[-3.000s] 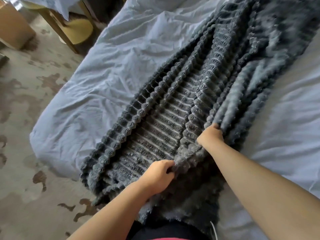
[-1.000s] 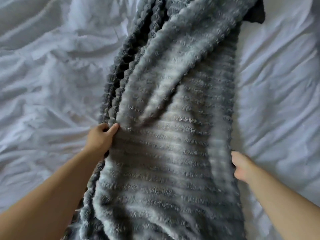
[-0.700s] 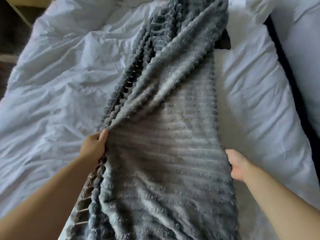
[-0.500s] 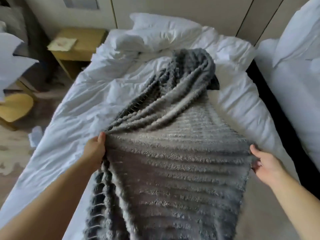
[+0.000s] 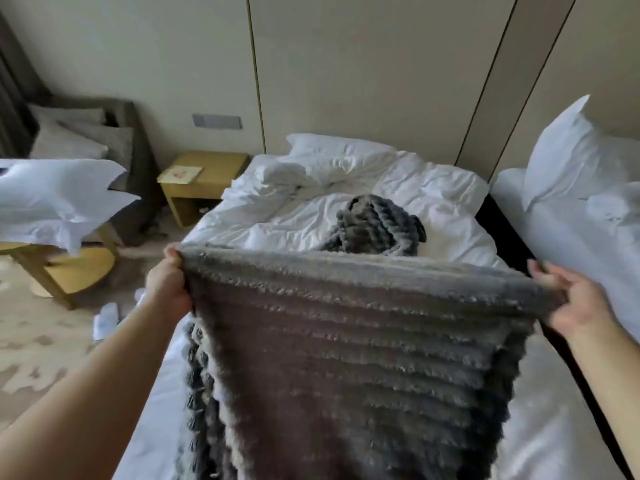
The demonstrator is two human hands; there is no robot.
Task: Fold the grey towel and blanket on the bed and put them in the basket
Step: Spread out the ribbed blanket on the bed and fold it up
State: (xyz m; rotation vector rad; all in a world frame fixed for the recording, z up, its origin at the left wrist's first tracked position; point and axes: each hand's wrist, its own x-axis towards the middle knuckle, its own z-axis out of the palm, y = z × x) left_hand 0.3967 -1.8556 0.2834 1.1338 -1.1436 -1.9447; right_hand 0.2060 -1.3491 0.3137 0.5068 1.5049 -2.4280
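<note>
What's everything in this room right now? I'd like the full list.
blanket: one, grey, held up over the near bed, far end bunched on the sheets
near bed: one, white sheets, centre
head pillow: at least one, white, at the near bed's head
second bed: one, white, right edge
upright pillow: one, white, on the second bed
nightstand: one, yellow, left of the near bed's head
armchair: one, grey, far left corner
table: one, yellow, left
stacked pillows: apparently two, white, over the table
left hand: grips the blanket's left top corner
right hand: holds the right top corner
</note>
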